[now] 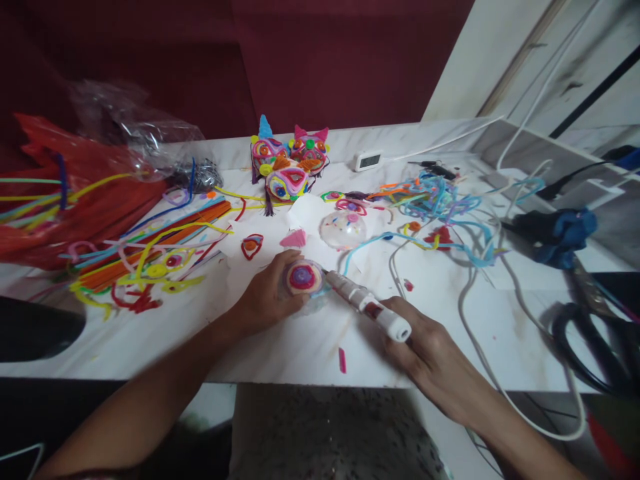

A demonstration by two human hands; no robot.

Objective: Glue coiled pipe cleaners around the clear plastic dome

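Note:
My left hand is closed around a clear plastic ball. Coils of purple, red and cream pipe cleaner form a round patch on the ball's top. In my right hand is a white hot glue gun, gripped by its handle. Its dark nozzle tip is at the right edge of the coiled patch; whether it touches cannot be made out. A pink fuzzy triangular piece lies just beyond my left hand. Behind the ball rests another clear half-dome with coloured specks.
Three decorated ball ornaments stand at the back. Bundled pipe cleaners and a red plastic bag lie left. Tangled blue pipe cleaners, a white cable and black-handled scissors are right. A small digital display sits behind.

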